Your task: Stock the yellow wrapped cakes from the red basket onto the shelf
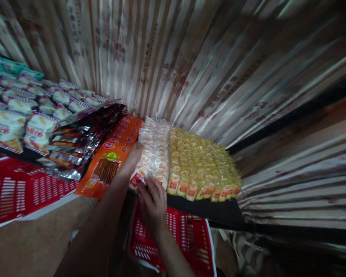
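Observation:
Two rows of small white snacks in clear wrappers point(162, 148) stand side by side on a dark shelf point(207, 209). Against the outer side of the left row lies my left hand point(135, 156), looking flat, though its fingertips are hard to make out. My right hand point(153, 202) is at the front of these rows, its fingers stretched out and touching the front packs near the gap between the rows. To the left of my left hand is a large orange snack bag point(111, 154) with a window showing brown sticks. Rows of yellow wrapped snacks point(202, 161) adjoin on the right.
Dark, shiny snack bags point(80, 138) lean in a stack farther left, beside white-and-red bags point(37, 129) and teal ones point(13, 67). Red baskets point(187, 231) point(20, 188) sit below the shelf's front edge. A pleated, printed sheet point(150, 50) hangs behind everything.

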Action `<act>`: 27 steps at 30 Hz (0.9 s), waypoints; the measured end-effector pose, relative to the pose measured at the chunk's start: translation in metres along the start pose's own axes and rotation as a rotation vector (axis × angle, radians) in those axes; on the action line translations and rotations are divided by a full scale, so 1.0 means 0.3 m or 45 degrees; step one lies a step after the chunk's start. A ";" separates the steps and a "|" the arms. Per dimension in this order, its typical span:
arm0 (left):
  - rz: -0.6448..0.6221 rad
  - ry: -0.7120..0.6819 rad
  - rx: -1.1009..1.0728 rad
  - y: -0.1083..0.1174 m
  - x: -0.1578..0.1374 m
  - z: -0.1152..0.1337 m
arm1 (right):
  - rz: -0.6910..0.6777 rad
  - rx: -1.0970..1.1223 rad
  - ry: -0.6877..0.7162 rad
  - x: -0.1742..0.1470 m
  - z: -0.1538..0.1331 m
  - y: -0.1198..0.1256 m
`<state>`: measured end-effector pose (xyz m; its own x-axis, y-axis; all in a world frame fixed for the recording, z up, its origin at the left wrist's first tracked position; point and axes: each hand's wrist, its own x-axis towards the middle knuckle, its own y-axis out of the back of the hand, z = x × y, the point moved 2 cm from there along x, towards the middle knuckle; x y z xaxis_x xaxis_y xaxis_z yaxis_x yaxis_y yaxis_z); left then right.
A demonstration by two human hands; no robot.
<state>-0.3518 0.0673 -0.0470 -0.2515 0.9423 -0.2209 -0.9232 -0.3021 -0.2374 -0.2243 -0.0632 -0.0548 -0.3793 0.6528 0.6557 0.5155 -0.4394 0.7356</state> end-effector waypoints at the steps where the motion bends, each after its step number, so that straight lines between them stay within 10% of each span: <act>1: -0.031 0.005 -0.042 0.001 -0.002 0.005 | -0.046 0.012 0.036 0.012 -0.009 -0.009; 9: -0.015 -0.014 0.122 0.023 -0.028 0.046 | -0.341 0.049 0.135 0.082 -0.036 -0.091; 27: -0.027 -0.103 0.276 0.005 -0.049 0.031 | -0.383 0.088 0.330 0.077 0.055 -0.075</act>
<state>-0.3521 0.0543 -0.0353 -0.2459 0.9592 -0.1393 -0.9671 -0.2524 -0.0305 -0.2319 -0.0281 -0.0591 -0.6978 0.5650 0.4403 0.3992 -0.2037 0.8940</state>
